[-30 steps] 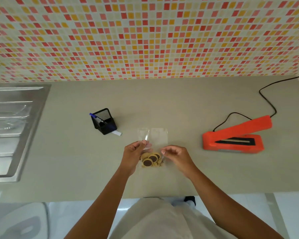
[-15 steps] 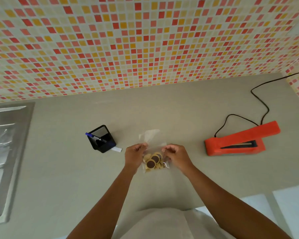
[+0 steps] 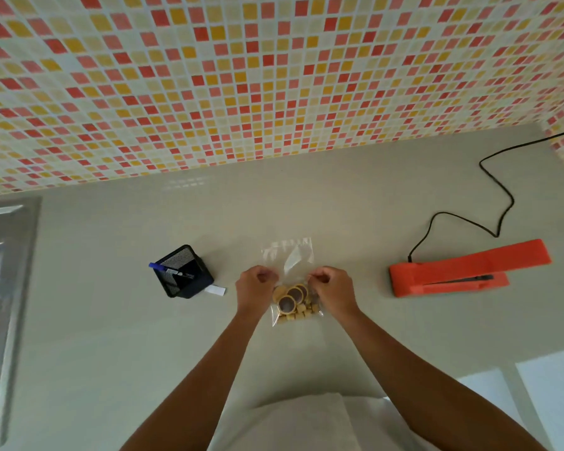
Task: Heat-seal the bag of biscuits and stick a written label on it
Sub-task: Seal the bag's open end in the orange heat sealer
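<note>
- While both forearms reach forward from the pale garment (image 3: 302, 424) at the near edge of the view, the two hands meet over the grey countertop (image 3: 111, 336), level with each other.
- Left hand (image 3: 256, 288): fingers curled inward, thumb and fingertips pinching the left edge of the clear plastic bag (image 3: 288, 255).
- Right hand (image 3: 334, 289): fingers curled likewise, pinching the right edge of the bag at the same level.
- Biscuits (image 3: 293, 301): gathered in the bottom of the bag, between the two hands and on the near side of the pinching fingertips. Round dark-centred pieces lie uppermost; small pale pieces lie nearest the person.
- Bag mouth: the empty upper portion stands beyond the fingers, toward the wall, with its top edge unheld.
- Contact between the bag bottom and the countertop cannot be determined.
- Black mesh pen holder (image 3: 184, 271): stands tilted, left of the left hand and apart from it. A blue pen (image 3: 163, 267) lies across its opening.
- White label (image 3: 216, 290): flat on the countertop, touching the holder's right base, between holder and left hand.
- Orange heat sealer (image 3: 453, 271): well to the right of the right hand, lid raised at an angle.
- Black cord (image 3: 498, 196): runs from the sealer's rear toward the far right corner.
- Steel sink (image 3: 0, 288): at the left edge.
- Mosaic tile wall (image 3: 274, 76): red, orange and cream, bounding the far side of the countertop.
</note>
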`<state>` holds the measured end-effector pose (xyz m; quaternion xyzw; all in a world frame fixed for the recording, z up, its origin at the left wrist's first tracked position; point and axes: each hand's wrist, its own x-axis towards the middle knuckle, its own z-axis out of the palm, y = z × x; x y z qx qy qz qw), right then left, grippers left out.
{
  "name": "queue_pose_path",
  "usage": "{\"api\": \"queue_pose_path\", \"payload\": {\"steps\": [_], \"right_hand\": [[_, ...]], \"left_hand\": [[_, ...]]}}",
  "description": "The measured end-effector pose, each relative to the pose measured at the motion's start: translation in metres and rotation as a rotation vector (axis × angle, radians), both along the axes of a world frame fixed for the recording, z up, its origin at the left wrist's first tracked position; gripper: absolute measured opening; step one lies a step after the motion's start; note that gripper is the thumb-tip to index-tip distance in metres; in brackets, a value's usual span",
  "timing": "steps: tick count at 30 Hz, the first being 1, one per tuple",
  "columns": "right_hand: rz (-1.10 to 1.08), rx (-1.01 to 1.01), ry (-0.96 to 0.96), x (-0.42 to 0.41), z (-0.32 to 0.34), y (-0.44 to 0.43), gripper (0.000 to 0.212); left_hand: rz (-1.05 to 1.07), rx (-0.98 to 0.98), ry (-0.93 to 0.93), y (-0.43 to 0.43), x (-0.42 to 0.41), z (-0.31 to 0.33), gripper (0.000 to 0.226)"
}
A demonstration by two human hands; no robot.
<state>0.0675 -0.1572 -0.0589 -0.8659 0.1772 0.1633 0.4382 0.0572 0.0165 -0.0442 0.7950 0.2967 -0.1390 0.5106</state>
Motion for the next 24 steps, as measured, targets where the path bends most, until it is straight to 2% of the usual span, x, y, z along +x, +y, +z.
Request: {"api": "queue_pose_path", "payload": {"steps": [8, 13, 17, 24], "right_hand": [[0.02, -0.063, -0.018, 0.001, 0.006, -0.001, 0.006], [0.038, -0.092, -0.017, 0.001, 0.01, -0.001, 0.005], [0.069, -0.148, -0.02, -0.001, 0.012, 0.006, 0.017], [0.06, -0.156, -0.043, -0.001, 0.02, 0.012, 0.038]], "left_hand": [[-0.024, 0.133, -0.022, -0.008, -0.005, -0.002, 0.01], [-0.139, 0.263, -0.008, -0.004, -0.004, -0.001, 0.009], [-0.214, 0.372, 0.034, -0.006, -0.006, 0.001, 0.015], [-0.199, 0.282, 0.031, 0.003, -0.015, 0.007, 0.027]]}}
